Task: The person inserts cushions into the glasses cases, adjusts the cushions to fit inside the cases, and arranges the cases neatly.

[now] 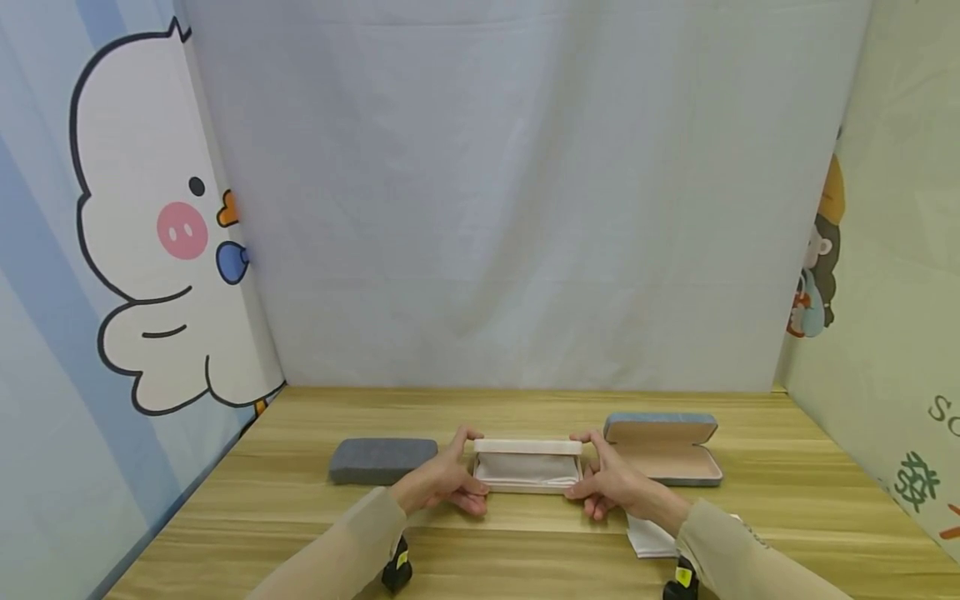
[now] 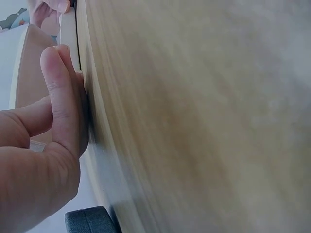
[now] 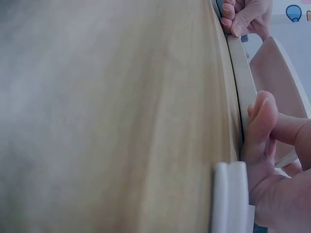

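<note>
A white glasses case [image 1: 528,447] stands with its lid raised in the middle of the table, and a pale cloth [image 1: 525,468] lies inside it. My left hand [image 1: 447,477] holds the case's left end, thumb at the front rim and index finger up at the lid. The right hand [image 1: 609,481] grips the opposite end in the same way. Both wrist views show the thumbs against the case's front edge, with the pinkish inside of the lid [image 3: 274,73] behind. The other fingers are partly hidden.
Left of the hands lies a closed dark grey glasses case [image 1: 384,461]. A blue-grey case [image 1: 662,427] with a pinkish lining stands open at the right. Something white and folded [image 1: 649,537] lies partly under the right forearm. A pale curtain [image 1: 517,200] hangs behind the wooden table [image 1: 525,567].
</note>
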Tool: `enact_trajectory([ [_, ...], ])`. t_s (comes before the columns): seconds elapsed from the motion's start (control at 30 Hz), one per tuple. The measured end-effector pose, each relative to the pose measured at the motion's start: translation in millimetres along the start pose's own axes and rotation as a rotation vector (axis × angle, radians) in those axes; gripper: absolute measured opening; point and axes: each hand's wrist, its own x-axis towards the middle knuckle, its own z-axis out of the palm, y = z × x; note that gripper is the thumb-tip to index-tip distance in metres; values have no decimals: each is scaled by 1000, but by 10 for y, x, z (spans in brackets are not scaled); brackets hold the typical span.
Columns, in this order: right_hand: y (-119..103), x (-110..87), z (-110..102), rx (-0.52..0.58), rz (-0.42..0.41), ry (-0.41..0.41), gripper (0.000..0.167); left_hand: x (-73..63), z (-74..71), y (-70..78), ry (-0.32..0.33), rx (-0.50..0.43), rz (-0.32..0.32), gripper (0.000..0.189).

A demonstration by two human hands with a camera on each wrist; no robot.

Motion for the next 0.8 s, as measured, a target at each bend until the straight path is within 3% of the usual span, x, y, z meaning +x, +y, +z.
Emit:
enact_trajectory([
  [0.8,-19,-13,15,-11,-10,4,82,-38,7,17,-11,17,16,78],
])
